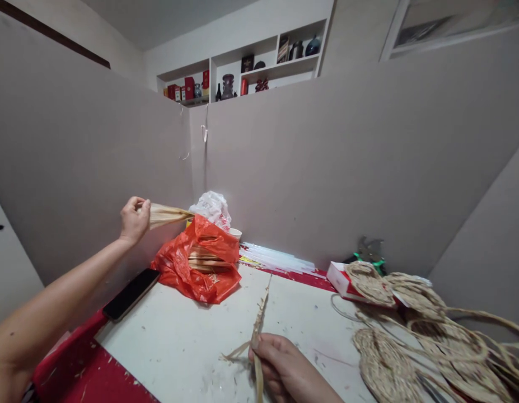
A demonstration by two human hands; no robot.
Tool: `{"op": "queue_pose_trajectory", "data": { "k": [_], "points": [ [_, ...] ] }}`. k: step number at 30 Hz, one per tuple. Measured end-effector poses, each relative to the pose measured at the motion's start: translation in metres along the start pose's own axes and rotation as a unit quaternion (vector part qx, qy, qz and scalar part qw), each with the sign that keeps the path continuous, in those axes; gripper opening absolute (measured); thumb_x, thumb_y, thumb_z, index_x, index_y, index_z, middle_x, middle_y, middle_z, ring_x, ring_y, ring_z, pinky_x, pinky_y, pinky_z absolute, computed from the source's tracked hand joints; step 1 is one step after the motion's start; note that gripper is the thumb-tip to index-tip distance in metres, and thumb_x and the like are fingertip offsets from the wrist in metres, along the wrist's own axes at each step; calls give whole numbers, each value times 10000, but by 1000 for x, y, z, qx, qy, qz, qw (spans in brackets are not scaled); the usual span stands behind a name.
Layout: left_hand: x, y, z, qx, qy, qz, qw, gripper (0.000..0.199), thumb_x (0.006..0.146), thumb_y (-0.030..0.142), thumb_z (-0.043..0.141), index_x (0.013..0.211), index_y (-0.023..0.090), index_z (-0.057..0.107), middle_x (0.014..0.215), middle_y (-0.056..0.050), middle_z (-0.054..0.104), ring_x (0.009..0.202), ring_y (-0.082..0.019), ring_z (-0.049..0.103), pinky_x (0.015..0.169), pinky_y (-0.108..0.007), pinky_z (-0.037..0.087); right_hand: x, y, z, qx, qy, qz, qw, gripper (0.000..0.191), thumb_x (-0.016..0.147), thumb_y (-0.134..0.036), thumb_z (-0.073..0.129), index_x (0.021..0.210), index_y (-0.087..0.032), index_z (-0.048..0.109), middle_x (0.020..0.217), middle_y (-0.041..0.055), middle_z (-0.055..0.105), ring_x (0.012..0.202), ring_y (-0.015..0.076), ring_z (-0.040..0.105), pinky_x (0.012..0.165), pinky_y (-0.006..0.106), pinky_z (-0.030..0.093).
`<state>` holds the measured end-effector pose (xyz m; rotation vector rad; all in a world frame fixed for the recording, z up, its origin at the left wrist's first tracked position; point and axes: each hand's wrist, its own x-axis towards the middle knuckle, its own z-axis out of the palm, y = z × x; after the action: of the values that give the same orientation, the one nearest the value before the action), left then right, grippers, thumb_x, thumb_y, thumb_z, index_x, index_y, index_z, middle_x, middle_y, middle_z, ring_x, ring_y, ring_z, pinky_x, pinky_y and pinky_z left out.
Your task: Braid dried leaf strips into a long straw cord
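My left hand (135, 219) is raised at the left, its fingers closed on one end of a pale dried husk strip (167, 215). The strip's other end reaches the top of an orange plastic bag (175, 263). Inside the bag's opening shows a stack of dried husks (206, 258). Low in the middle, my right hand (280, 361) pinches a partly twisted husk cord (259, 322) between thumb and fingers. The cord points up and away to a thin tip, and a loose strand sticks out to its left.
A phone (131, 294) lies left of the bag. White sticks (280, 258) lie along the back beside a paper cup (235, 233). Coiled braided cords (387, 364) fill the right, near a small box (339, 280) and green-handled pliers (370, 254). Scraps dot the white board (183, 347).
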<state>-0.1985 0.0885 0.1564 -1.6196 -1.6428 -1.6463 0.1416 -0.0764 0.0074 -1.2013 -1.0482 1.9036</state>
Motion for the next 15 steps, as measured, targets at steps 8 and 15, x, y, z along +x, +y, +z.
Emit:
{"op": "queue_pose_trajectory", "data": {
  "k": [8,15],
  "points": [
    [-28,22,12,46,17,157,986,201,850,358,463,750,195,525,814,-35,548,822,-157,521,724,-240,389,-1,1,0,-2,-1,-5,1000,318,739,-461,584,651,-196,431,430,-119,264,348,22,111,345,192,17],
    [-122,13,71,3,-413,178,893,190,791,307,534,637,196,544,728,-1,591,663,-120,531,614,-203,375,0,1,0,-5,-4,-18,1000,321,738,-478,580,660,-188,467,415,-118,266,339,22,103,343,193,22]
  ]
}}
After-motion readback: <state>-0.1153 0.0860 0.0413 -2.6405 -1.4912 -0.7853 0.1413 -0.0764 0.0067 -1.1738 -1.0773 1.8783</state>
